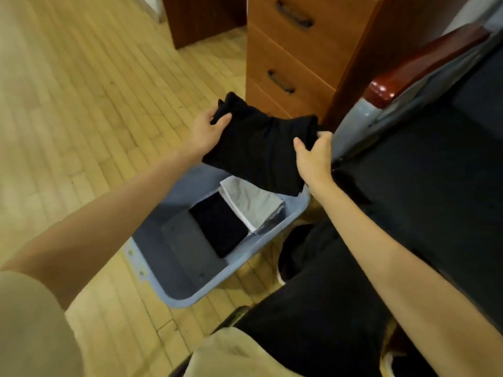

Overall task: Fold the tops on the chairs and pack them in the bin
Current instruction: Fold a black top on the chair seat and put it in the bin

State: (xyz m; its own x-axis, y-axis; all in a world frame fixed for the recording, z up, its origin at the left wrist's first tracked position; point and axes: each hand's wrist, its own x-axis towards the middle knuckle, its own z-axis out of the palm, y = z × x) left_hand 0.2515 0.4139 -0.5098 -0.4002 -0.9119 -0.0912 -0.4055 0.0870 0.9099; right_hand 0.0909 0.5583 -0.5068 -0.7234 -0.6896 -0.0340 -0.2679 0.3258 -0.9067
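One wide view from my head looks forward and steeply down, close over my outstretched arms, onto the bin (174, 240) standing on the wooden floor (81, 104).

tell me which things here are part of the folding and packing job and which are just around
Part of the job:
- folded black top, held by left hand and right hand
- blue bin
- grey top and black top in the bin
- chair

Just around:
- wooden drawer cabinet
- wood floor

No legible text, label, brand, number or sign appears on any surface in the head camera view.
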